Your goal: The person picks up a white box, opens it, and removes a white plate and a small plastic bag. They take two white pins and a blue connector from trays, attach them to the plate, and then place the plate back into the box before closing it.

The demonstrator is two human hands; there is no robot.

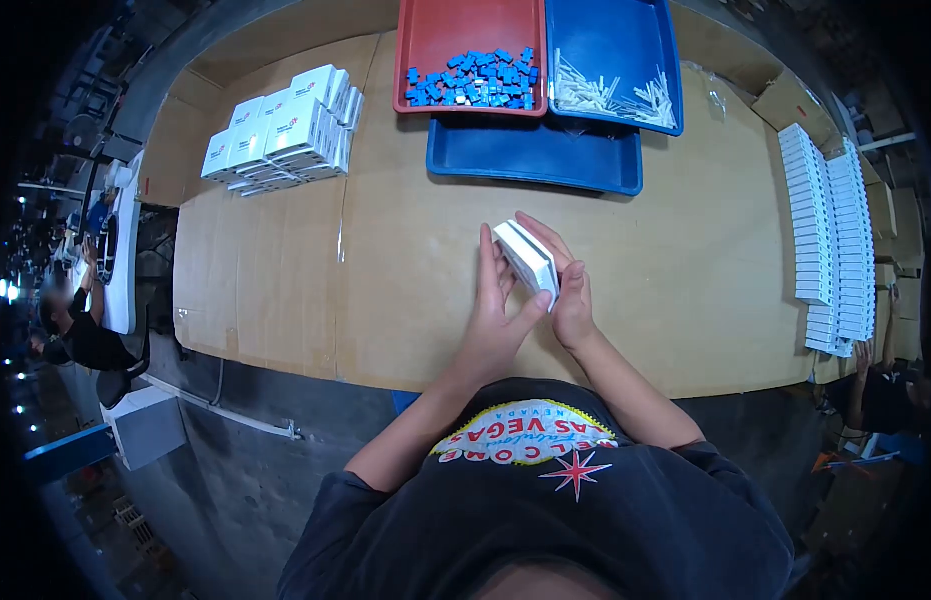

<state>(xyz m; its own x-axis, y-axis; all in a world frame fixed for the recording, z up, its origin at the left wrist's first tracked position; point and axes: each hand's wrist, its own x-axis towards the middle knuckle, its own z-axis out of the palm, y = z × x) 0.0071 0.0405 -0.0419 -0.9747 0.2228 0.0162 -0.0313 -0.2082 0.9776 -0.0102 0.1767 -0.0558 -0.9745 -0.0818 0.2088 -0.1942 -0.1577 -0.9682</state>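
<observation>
A small white box (526,262) is held up over the cardboard-covered table, tilted on edge between my two hands. My left hand (502,300) grips its near left side, with the thumb along the lower edge and the fingers up behind it. On the other side, my right hand (568,290) is wrapped against the box, its fingers along the far edge and the thumb raised. A dark line runs along the side of the box, between two white layers.
A red tray (470,25) holds small blue pieces (480,80); a blue tray (610,40) holds thin white sticks (640,100). Another blue tray (535,165) sits before them. White boxes are stacked at left (285,130) and in rows at right (830,240). People work at both sides.
</observation>
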